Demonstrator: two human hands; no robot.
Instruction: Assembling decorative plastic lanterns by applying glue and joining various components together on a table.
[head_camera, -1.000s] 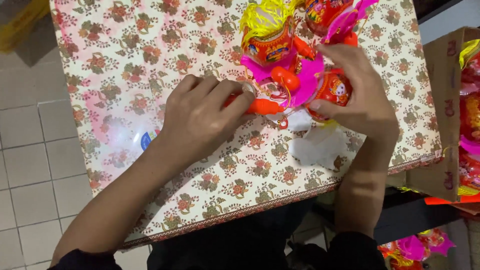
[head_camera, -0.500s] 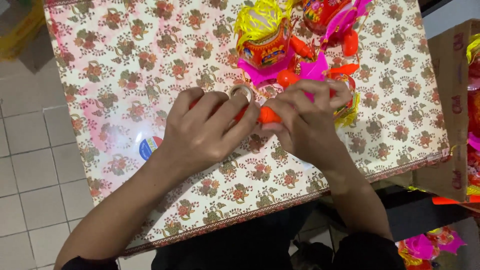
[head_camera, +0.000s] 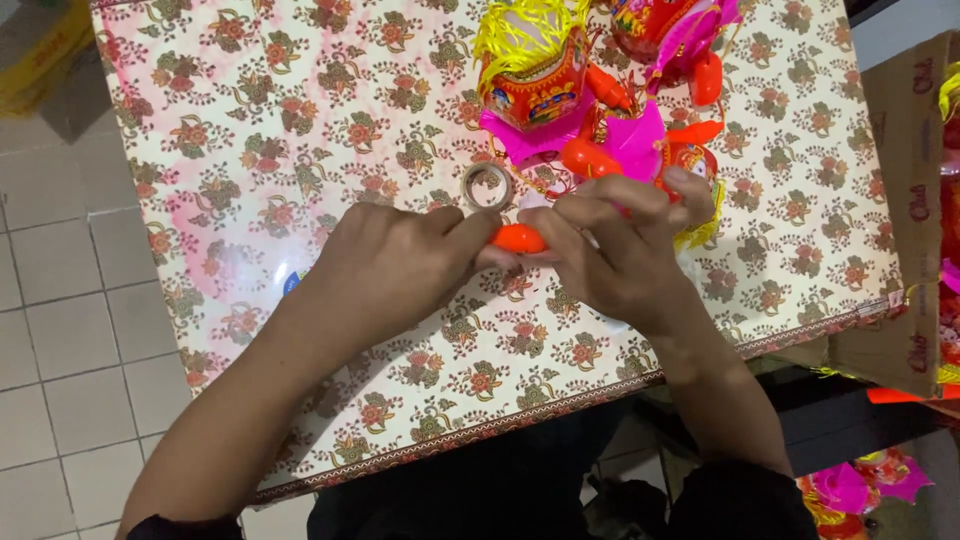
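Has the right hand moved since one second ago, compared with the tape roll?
Yes. The right hand has moved left and nearer, away from the toys, and now meets the left hand below the tape roll.

Orange piece (head_camera: 518, 238) mostly covered by fingertips of left hand (head_camera: 395, 270) and right hand (head_camera: 620, 262); full shape impossible to tell. Blue spot (head_camera: 290, 283) on tabletop (head_camera: 250, 150) half hidden behind left wrist, kind unclear. Red and yellow lantern (head_camera: 535, 70) cut off at top edge, likewise second lantern (head_camera: 665, 30). Cardboard box (head_camera: 900, 200) cropped at right edge, contents barely showing. Pink and yellow pieces (head_camera: 860, 490) under tabletop blurred, cut by bottom edge.
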